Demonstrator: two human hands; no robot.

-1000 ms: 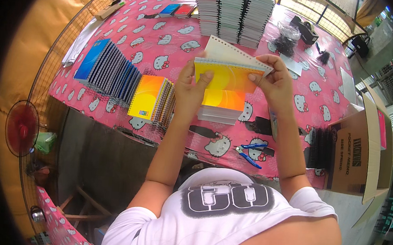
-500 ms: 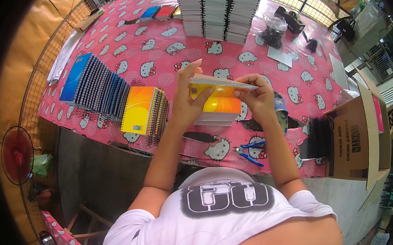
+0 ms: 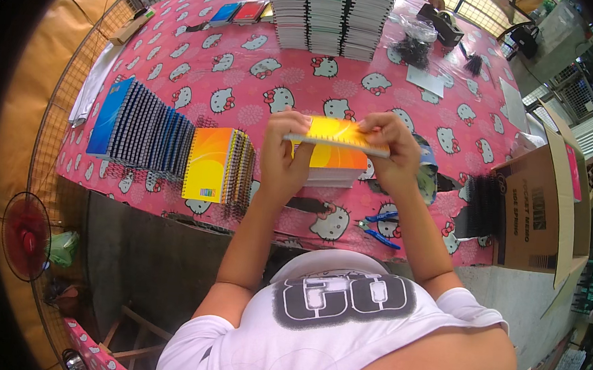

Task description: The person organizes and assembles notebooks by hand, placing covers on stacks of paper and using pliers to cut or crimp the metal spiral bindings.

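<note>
Both my hands hold a thin yellow-orange notebook point(image 3: 338, 133) flat above the table, edge toward me. My left hand point(image 3: 283, 153) grips its left end and my right hand point(image 3: 395, 151) its right end. Directly under it lies a small stack of orange-covered notebook blocks point(image 3: 332, 168) on the pink patterned tablecloth point(image 3: 262, 86). To the left of my left hand a row of spiral-bound notebooks leans like fallen dominoes, orange-yellow covers point(image 3: 212, 164) nearest and blue covers point(image 3: 132, 129) farther left.
Tall stacks of unbound notebook blocks point(image 3: 329, 15) stand at the table's far side. Blue-handled pliers point(image 3: 379, 228) lie near the front edge by black spiral coils point(image 3: 480, 208). An open cardboard box point(image 3: 539, 202) sits at right, a red fan point(image 3: 25, 235) at lower left.
The notebook was held open and upright facing me, then closed; now it lies flat between both hands, lowered toward the stack below.
</note>
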